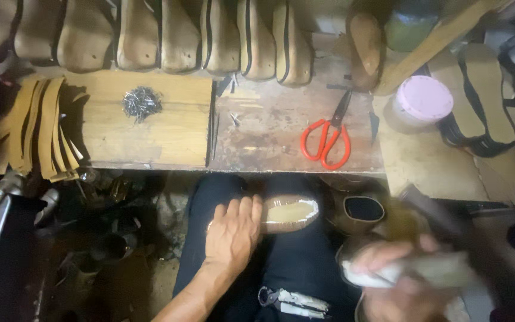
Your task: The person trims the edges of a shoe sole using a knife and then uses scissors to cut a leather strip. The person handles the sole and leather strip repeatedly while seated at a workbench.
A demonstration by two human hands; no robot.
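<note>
Shoe last [290,213], sole-up, tan insole with ragged whitish edge, lies on dark-trousered knee; left hand [232,234] presses it, fingers flat, unclenched. Right hand [397,268] motion-blurred, fingers wrapped around pale tool handle [436,267].

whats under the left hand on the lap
The left hand presses down on a shoe sole lying across the dark trousers. The sole's pale, glue-edged end sticks out to the right; the end under the palm is covered and cannot be seen.
</note>
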